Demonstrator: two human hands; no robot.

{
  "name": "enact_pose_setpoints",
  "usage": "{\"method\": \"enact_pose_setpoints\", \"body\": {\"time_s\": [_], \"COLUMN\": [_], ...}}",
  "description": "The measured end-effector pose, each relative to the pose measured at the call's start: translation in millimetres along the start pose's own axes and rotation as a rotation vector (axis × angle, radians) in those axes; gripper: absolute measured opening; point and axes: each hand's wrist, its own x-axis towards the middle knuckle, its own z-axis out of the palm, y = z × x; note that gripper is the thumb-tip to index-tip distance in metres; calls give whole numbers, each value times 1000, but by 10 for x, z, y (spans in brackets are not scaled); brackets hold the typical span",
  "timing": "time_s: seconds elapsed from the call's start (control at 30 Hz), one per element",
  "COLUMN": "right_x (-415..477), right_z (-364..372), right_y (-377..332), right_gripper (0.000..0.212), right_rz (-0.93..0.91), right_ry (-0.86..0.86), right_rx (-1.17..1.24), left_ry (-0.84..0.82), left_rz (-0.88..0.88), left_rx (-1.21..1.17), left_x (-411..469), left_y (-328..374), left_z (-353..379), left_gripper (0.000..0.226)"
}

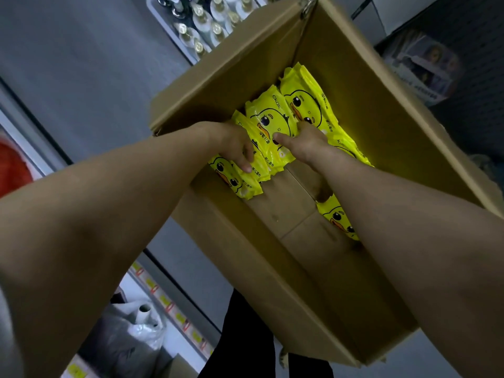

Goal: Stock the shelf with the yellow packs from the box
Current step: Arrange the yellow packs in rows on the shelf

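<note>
Nearest us the box (313, 290) floor is bare, with a lone pack (336, 218) by the right forearm, so our arms have room between the tall walls. Farther in, our left hand (237, 144) curls onto a pack (246, 159) and our right hand (305, 140) lies flat on the pile (302, 102); firm grip we cannot tell. We judge the slick, overlapping packs may slide off or snag the rim on lifting.
</note>
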Motion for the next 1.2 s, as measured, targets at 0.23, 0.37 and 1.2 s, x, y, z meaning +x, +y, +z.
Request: {"method": "enact_pose_setpoints", "body": {"time_s": [0.23,0.37,1.2], "right_x": [-22,-79,-475], "right_z": [2,47,43], "right_y": [90,97,523], "right_gripper": [59,50,51], "right_rz": [-10,-5,6], "right_ry": [128,107,125], "right_rx": [15,181,301], "left_ry": [4,4,62], "left_rz": [3,9,22], "left_rx": [-17,6,373], "left_x": [47,33,46], "left_y": [3,7,64], "left_z": [11,14,149], "left_gripper": [45,50,71]}}
